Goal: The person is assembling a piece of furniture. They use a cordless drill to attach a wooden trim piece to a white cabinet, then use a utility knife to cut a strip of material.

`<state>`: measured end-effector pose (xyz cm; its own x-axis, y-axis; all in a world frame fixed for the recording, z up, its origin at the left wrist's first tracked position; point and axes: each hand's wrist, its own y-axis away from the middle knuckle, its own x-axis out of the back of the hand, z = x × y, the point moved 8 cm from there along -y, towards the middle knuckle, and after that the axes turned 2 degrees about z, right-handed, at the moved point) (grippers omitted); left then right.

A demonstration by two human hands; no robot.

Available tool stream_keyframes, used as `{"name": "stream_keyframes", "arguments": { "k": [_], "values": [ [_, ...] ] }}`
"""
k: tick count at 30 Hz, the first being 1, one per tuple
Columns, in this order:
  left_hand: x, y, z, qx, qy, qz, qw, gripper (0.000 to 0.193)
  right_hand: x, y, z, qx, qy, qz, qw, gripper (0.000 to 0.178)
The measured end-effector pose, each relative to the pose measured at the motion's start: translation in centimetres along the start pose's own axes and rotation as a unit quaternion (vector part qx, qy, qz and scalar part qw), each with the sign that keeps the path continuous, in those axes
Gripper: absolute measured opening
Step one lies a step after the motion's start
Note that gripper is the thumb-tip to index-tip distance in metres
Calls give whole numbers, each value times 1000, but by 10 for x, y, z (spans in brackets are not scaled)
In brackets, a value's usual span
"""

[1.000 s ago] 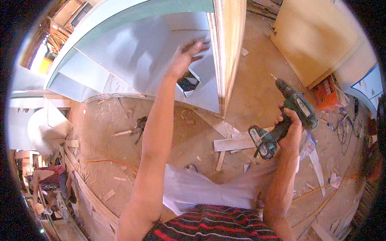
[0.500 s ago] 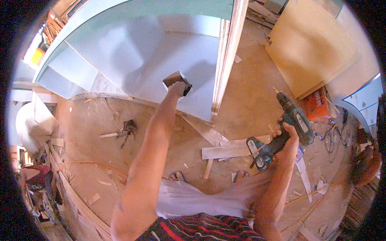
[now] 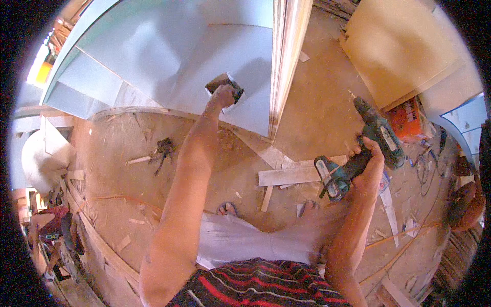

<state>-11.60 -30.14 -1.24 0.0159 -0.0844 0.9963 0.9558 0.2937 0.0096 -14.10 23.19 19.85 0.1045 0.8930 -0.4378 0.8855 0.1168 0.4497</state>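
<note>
My left hand [image 3: 223, 95] is stretched forward, its fingers closed at the lower rim of a rough square cutout [image 3: 224, 81] in a pale blue-white panel [image 3: 169, 77]. The fingertips are partly hidden in the dark opening. The panel belongs to a large curved piece with a wooden post-like edge [image 3: 286, 66] on its right. In my right hand [image 3: 371, 158] is a teal and black cordless drill [image 3: 378, 128], gripped by its handle. Its bit points up and away, toward the floor beyond, and touches nothing. The battery end sits to the left of my wrist.
Wood strips [image 3: 289, 175] lie near my feet. A handsaw [image 3: 389, 215] rests below the drill, near an orange-red box [image 3: 404, 120] and cables [image 3: 424, 169]. A yellowish board [image 3: 404, 51] stands far right. Another person [image 3: 51, 225] is at far left. A dark clamp-like object [image 3: 162, 148] lies on the floor.
The view has shifted so that the panel, floor and drill sit higher in the picture. My left hand stays at the cutout, and my right hand keeps its grip on the drill.
</note>
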Motion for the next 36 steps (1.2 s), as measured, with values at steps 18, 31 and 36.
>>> {"name": "stream_keyframes", "arguments": {
  "k": [18, 31, 36],
  "values": [
    [219, 138, 196, 43, 889, 238, 390, 4, -39, 60, -10, 104, 15, -279, 955, 52],
    [241, 144, 266, 51, 898, 115, 421, 13, -35, 70, 13, 63, 70, -278, 956, 48],
    [240, 144, 266, 44, 905, 126, 405, 14, -37, 69, 9, 81, 163, -288, 940, 49]
  ]
}}
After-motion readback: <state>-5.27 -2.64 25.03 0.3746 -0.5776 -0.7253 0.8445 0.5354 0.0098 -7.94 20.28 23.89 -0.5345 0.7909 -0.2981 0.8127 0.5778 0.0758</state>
